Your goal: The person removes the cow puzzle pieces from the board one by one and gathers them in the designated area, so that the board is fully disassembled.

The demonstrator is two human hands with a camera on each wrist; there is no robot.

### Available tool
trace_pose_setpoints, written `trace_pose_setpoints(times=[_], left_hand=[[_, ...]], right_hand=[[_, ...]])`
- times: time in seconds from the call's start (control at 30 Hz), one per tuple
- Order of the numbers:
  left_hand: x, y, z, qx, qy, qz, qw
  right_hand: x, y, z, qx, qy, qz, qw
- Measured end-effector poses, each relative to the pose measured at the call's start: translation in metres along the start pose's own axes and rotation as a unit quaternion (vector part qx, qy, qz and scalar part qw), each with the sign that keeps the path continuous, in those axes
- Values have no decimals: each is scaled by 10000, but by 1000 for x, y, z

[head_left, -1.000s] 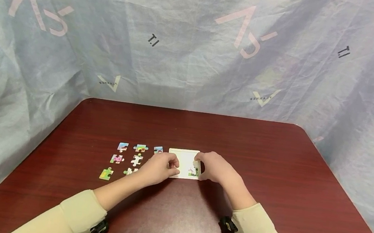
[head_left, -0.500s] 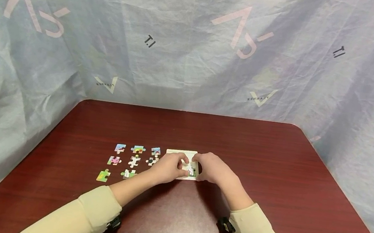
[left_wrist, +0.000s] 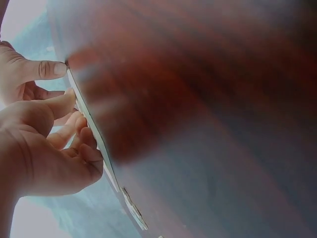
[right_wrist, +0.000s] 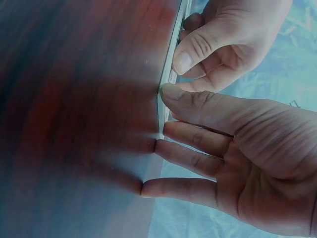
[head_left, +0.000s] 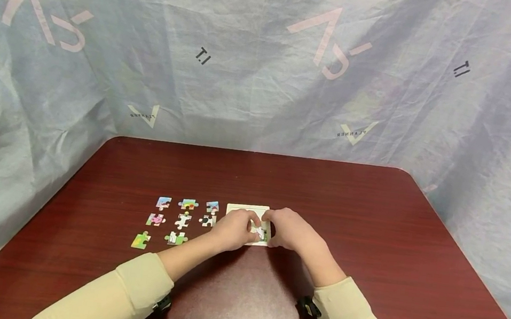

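A pale, shallow puzzle tray (head_left: 248, 207) lies flat on the table. A white-and-green jigsaw piece (head_left: 262, 232) sits in its lower right corner. My left hand (head_left: 231, 229) reaches over the tray, thumb and fingers curled at this piece; the fingers hide part of both. My right hand (head_left: 293, 231) grips the tray's right end between thumb and forefinger. In the right wrist view, the right thumb (right_wrist: 173, 92) lies on the tray's near edge, with the other fingers stretched down toward the table. The tray (left_wrist: 91, 123) shows only edge-on in the left wrist view.
Left of the tray, several loose jigsaw pieces lie in rows, among them a green-yellow piece (head_left: 140, 241), a pink piece (head_left: 156, 219) and a white-green piece (head_left: 175, 238). The dark red table (head_left: 352, 194) ends at a hanging grey cloth (head_left: 245, 88).
My left hand has moved right across the tray to the piece in its corner, uncovering loose pieces at the left. My right hand stays at the tray's right end. The head view shifted slightly.
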State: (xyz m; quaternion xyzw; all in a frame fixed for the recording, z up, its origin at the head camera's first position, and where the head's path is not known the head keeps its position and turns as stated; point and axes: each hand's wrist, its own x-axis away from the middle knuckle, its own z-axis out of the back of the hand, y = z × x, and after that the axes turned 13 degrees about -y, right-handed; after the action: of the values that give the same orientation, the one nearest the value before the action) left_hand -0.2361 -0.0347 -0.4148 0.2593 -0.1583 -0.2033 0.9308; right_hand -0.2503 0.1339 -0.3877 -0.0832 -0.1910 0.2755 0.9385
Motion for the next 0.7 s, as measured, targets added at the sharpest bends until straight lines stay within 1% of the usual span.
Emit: trace_pose_setpoints(times=[0.1, 0.23, 0.37, 0.43, 0.53, 0.7], left_hand=[[-1, 2, -2, 115, 28, 7, 9999], [-2, 4, -3, 214, 58, 90, 9997], [0, 7, -4, 190, 104, 157, 9996], [1, 7, -5, 108, 154, 145, 9997], [2, 8, -6, -37, 308, 46, 9995], [4, 8, -7, 62, 513, 5, 9987]], right_hand=[[1, 0, 1, 42, 11, 36, 10000], [0, 1, 1, 66, -25, 42, 10000], [-1, 1, 0, 74, -71, 62, 9999], [-1, 1, 0, 77, -89, 69, 9999], [-1, 1, 0, 63, -94, 42, 9999], [0, 1, 0, 83, -37, 49, 9999]])
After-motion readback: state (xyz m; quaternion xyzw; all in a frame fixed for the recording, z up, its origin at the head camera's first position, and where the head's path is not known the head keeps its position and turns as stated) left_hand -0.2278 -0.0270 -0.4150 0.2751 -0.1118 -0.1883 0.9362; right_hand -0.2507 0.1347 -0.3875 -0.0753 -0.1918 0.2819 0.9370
